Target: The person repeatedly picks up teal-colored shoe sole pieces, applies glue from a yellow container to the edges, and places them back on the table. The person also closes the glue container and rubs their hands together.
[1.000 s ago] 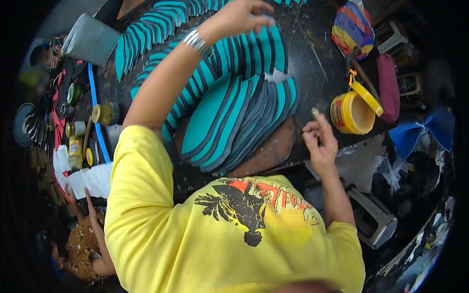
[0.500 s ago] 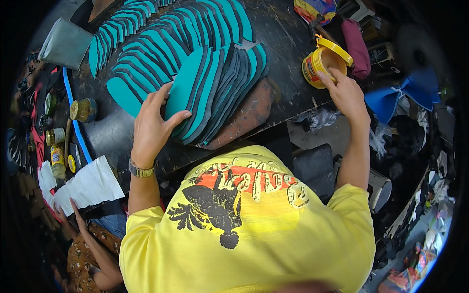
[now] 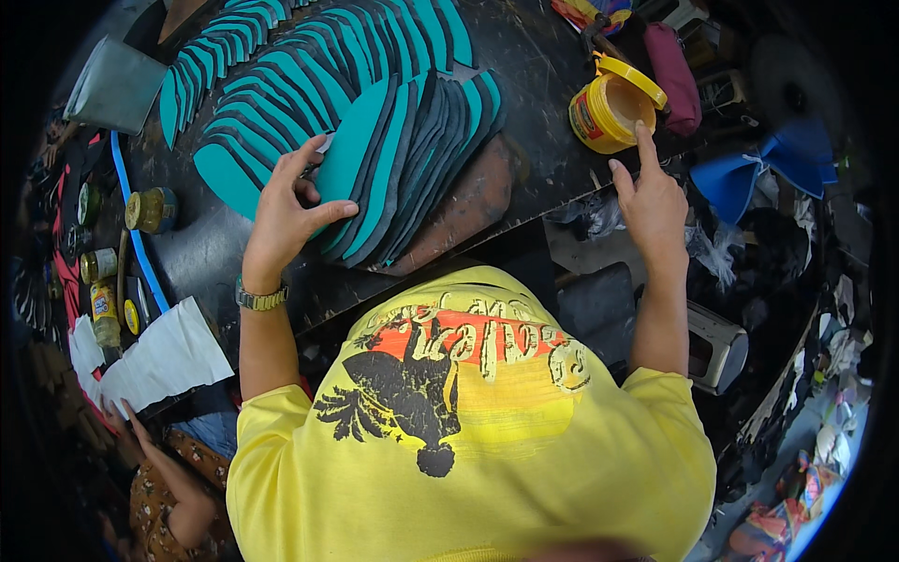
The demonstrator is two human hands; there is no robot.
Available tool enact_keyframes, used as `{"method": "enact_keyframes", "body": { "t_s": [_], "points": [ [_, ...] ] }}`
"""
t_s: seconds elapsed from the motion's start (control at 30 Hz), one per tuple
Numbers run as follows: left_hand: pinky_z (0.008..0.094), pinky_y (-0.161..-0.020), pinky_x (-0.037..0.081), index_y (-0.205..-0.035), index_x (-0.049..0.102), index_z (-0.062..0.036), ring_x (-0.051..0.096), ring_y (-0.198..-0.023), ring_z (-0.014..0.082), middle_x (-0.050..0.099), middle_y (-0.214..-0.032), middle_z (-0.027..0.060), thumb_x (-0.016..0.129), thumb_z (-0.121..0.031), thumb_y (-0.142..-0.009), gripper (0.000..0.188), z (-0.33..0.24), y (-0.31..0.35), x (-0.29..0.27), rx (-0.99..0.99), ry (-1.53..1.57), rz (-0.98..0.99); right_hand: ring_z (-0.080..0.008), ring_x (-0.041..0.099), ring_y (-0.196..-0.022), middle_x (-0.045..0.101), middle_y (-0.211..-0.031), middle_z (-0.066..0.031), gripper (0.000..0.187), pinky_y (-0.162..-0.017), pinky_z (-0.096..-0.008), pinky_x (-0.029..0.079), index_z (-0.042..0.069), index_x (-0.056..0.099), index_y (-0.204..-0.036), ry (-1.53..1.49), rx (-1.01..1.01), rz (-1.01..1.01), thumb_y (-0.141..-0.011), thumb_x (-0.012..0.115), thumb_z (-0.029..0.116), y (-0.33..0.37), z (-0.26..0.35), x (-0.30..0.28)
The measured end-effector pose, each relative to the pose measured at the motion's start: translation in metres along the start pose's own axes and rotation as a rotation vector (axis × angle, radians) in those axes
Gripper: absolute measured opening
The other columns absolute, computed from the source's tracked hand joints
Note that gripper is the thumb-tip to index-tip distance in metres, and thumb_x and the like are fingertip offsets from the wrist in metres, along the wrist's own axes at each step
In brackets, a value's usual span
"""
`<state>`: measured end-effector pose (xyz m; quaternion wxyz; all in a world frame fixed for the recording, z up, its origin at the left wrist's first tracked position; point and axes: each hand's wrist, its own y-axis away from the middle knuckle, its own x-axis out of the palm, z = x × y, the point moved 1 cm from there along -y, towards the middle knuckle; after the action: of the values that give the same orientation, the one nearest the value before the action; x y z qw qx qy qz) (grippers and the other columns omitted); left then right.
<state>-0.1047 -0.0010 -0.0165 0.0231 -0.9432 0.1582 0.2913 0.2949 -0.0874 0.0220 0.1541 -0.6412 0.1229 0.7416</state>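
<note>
Several teal shoe-sole pieces with dark grey undersides lie fanned in overlapping rows. My left hand (image 3: pixel 288 208) is at the left end of the nearest fan of sole pieces (image 3: pixel 412 164). Its thumb and fingers are apart, the thumb tip over the top teal piece and the other fingertips near its edge. On the right, my right hand (image 3: pixel 651 204) has its index finger stretched to the near rim of an uncapped yellow tub (image 3: pixel 599 114). Its thumb stands apart and the other fingers are partly hidden. The tub's yellow lid (image 3: pixel 633 79) is tilted up at the rim.
A longer row of sole pieces (image 3: pixel 281 103) lies behind on the dark table (image 3: pixel 201 239). Jars (image 3: pixel 150 211), a blue strip (image 3: pixel 131 201) and white sheet material (image 3: pixel 169 361) are at left. Another person's arm (image 3: pixel 173 468) shows lower left. A maroon pouch (image 3: pixel 672 80) lies beyond the tub.
My right hand has drawn back from the tub's mouth to its near rim, index finger now extended. My left fingers have curled slightly beside the fan. The whole view has shifted a little.
</note>
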Motion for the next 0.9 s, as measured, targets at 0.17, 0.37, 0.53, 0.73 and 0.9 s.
{"method": "enact_keyframes", "body": {
  "t_s": [0.17, 0.37, 0.53, 0.73, 0.9],
  "points": [
    [0.0227, -0.066, 0.043, -0.138, 0.054, -0.0052, 0.043, -0.071, 0.0088, 0.050, -0.100, 0.0008, 0.092, -0.028, -0.061, 0.088, 0.004, -0.004, -0.002, 0.010, -0.016, 0.018, -0.0398, 0.068, -0.078, 0.069, -0.078, -0.0205, 0.057, -0.071, -0.0489, 0.051, 0.016, 0.044, -0.143, -0.022, -0.069, 0.022, -0.092, 0.062, 0.032, 0.016, 0.006, -0.020],
    [0.0261, -0.066, 0.044, -0.130, 0.061, -0.0038, 0.046, -0.072, 0.0119, 0.051, -0.090, 0.0029, 0.090, -0.038, -0.065, 0.079, 0.002, -0.012, -0.002, -0.052, -0.196, -0.008, -0.0391, 0.067, -0.080, 0.069, -0.081, -0.0177, 0.050, -0.071, -0.0483, 0.051, 0.016, 0.051, -0.137, -0.204, -0.055, -0.130, -0.091, 0.063, 0.030, 0.014, 0.003, -0.035],
    [0.0271, -0.071, 0.046, -0.127, 0.063, -0.0040, 0.052, -0.076, 0.0151, 0.055, -0.090, 0.0047, 0.089, -0.037, -0.066, 0.075, 0.002, -0.013, -0.001, -0.039, -0.193, -0.057, -0.0290, 0.064, -0.068, 0.065, -0.074, -0.0143, 0.055, -0.066, -0.0387, 0.050, 0.019, 0.048, -0.142, 0.017, -0.137, -0.116, -0.090, 0.065, 0.025, 0.013, 0.000, -0.019],
    [0.0251, -0.080, 0.049, -0.112, 0.062, -0.0010, 0.058, -0.089, 0.0100, 0.063, -0.097, 0.0034, 0.086, -0.020, -0.074, 0.049, -0.002, -0.013, 0.006, 0.120, 0.079, -0.154, -0.0276, 0.064, -0.069, 0.066, -0.082, -0.0141, 0.051, -0.067, -0.0379, 0.050, 0.016, 0.054, -0.138, -0.040, -0.132, -0.186, -0.089, 0.066, 0.026, 0.018, -0.011, -0.012],
    [0.0230, -0.078, 0.051, -0.113, 0.059, -0.0012, 0.063, -0.088, 0.0103, 0.067, -0.099, 0.0033, 0.075, -0.012, -0.087, 0.032, -0.026, -0.008, 0.005, 0.007, 0.585, -0.240, -0.0229, 0.059, -0.064, 0.061, -0.077, -0.0091, 0.048, -0.065, -0.0341, 0.049, 0.014, 0.058, -0.134, -0.109, -0.210, -0.124, -0.087, 0.068, 0.017, 0.024, -0.003, -0.024]
  ]
}}
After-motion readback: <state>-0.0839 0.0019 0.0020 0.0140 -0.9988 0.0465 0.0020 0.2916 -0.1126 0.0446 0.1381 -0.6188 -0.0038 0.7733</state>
